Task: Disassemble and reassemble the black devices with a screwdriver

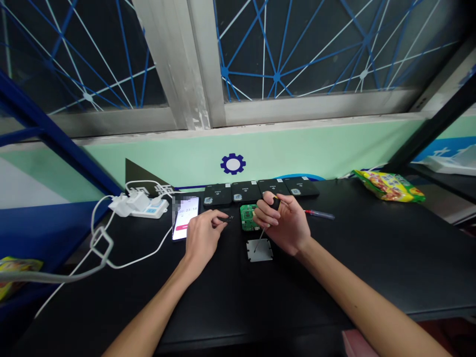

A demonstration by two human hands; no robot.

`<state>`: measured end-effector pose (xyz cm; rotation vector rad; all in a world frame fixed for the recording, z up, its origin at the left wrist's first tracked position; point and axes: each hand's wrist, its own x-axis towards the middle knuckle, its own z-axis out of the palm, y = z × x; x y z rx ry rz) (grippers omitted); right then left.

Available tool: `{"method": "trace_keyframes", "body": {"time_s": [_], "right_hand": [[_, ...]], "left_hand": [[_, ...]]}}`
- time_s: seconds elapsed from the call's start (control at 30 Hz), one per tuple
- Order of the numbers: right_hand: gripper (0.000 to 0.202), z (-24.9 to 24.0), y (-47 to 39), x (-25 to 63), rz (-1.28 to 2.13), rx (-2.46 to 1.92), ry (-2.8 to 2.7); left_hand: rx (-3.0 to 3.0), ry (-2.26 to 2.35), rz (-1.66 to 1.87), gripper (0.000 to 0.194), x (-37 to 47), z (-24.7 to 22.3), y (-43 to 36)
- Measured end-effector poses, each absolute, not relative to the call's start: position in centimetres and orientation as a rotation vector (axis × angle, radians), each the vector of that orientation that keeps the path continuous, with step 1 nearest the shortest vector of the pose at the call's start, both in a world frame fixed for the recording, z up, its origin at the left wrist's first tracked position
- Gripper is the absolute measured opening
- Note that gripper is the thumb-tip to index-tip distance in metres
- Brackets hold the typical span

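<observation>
My right hand (280, 220) is wrapped round a screwdriver (261, 234) with a dark handle. Its thin shaft slants down to the left, over a grey metal plate (265, 252) with notched edges; whether the tip touches the plate I cannot tell. Just behind the plate lies a green circuit board (247, 218), partly covered by my right hand. My left hand (204, 230) rests low on the black table, thumb and forefinger apart, close to a few tiny metal pieces (231, 217) that look like screws. Nothing shows between its fingers.
Several flat black boxes (217, 195) line the wall. A lit phone (186, 218) lies left of my left hand, near a white power strip (148, 208) with loose cables. Right of my right hand are a second screwdriver (322, 214) and a yellow-green snack bag (390, 187).
</observation>
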<state>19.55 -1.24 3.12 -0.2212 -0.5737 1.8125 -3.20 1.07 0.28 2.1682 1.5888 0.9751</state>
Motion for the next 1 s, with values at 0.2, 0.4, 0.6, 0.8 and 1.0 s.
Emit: {"method": "trace_keyframes", "body": {"time_s": [0.2, 0.4, 0.6, 0.8, 1.0], "right_hand": [[0.023, 3.2, -1.3, 19.5, 1.819, -0.235, -0.568], [0.024, 3.2, -1.3, 19.6, 1.820, -0.227, -0.575], [0.024, 3.2, -1.3, 19.5, 1.815, -0.248, -0.581], [0.022, 3.3, -1.3, 19.5, 1.814, -0.241, -0.574], [0.021, 3.1, -1.3, 19.4, 1.819, -0.249, -0.584]], "left_hand": [[2.235, 1.624, 0.981, 0.016, -3.3, -0.1, 1.0], [2.286, 1.638, 0.970, 0.015, -3.3, -0.5, 1.0], [2.416, 1.646, 0.941, 0.017, -3.0, -1.3, 0.9], [2.482, 1.725, 0.873, 0.020, -2.8, -1.6, 0.6], [2.565, 1.748, 0.835, 0.021, -2.9, -1.9, 0.8]]}}
